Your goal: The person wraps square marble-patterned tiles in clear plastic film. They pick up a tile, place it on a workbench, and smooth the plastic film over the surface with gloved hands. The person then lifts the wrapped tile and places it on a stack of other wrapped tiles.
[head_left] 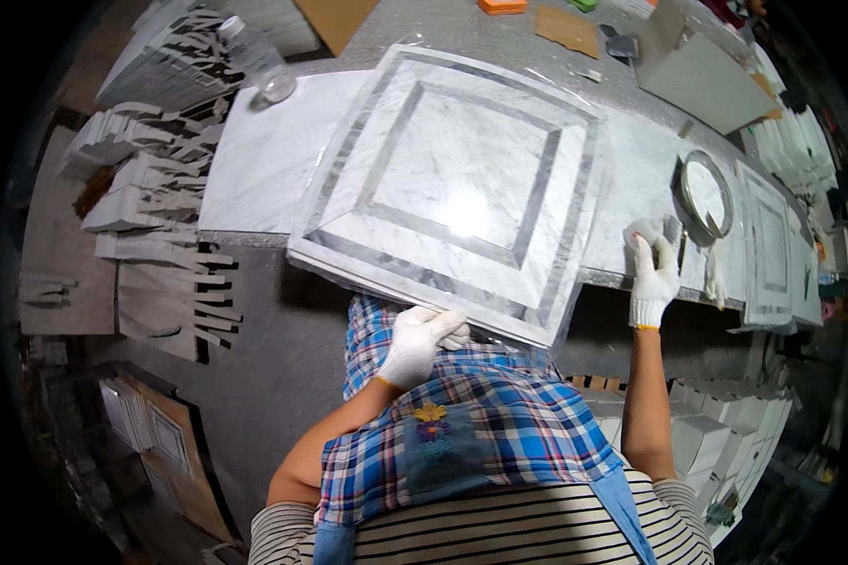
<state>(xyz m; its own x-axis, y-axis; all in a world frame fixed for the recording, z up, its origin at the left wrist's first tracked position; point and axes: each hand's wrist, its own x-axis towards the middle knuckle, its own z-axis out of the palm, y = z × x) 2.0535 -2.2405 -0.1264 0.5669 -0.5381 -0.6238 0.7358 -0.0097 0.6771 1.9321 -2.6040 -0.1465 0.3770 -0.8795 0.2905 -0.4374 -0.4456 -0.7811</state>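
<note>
A square marble panel with grey inlaid bands lies tilted across the workbench, its near corner jutting over the front edge. Clear film shows around its borders. My left hand, in a white knitted glove, is closed against the panel's near edge; what its fingers grip is hidden. To the right of the panel, my right hand, gloved too, is raised over the bench with fingers bent together around a small greyish thing too unclear to name. Just beyond that hand is a round metal dish with white contents.
A clear plastic bottle stands at the bench's back left. Stacked stone strips jut out on the left. Another inlaid panel lies at the right. White boxes sit below, and an open carton stands at the back right.
</note>
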